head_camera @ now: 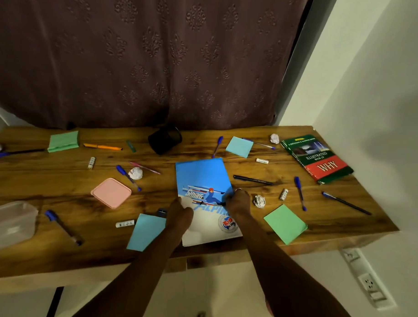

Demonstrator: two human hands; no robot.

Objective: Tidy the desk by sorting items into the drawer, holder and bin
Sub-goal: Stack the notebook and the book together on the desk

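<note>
Two bare forearms (142,270) rise from the bottom edge and meet on the notebook (202,177), the blue skiing-cover one at mid-desk.

- Left hand (180,214) is at the notebook's left edge, low down. Its fingers are bent onto the cover and appear to pinch that edge.
- Right hand (237,202) is at the right edge, a little farther up. Its fingertips are curled onto the cover and it looks like a grip, though the thumb is hidden.
- Long axis: it runs away from the person, with the far end leaning slightly left. The near short edge sits close to the desk's (60,181) front edge. The hands bracket the near half, so the notebook lies directly between them and neither is clearly nearer.
- Crowding: a blue pad (146,232) and a small sharpener (161,212) lie just beside the left edge. A crumpled paper ball (259,201) is near the right hand, with a green pad (285,224) beyond it. A black pen (252,180) lies off the right edge, pointing away.
- Open room — straight up, or back toward the body over the front edge. A sideways slide would probably sweep neighbours along.
- The holder (165,139) lies tipped over beyond the notebook's far end.
- Drawer and bin — not in view.
</note>
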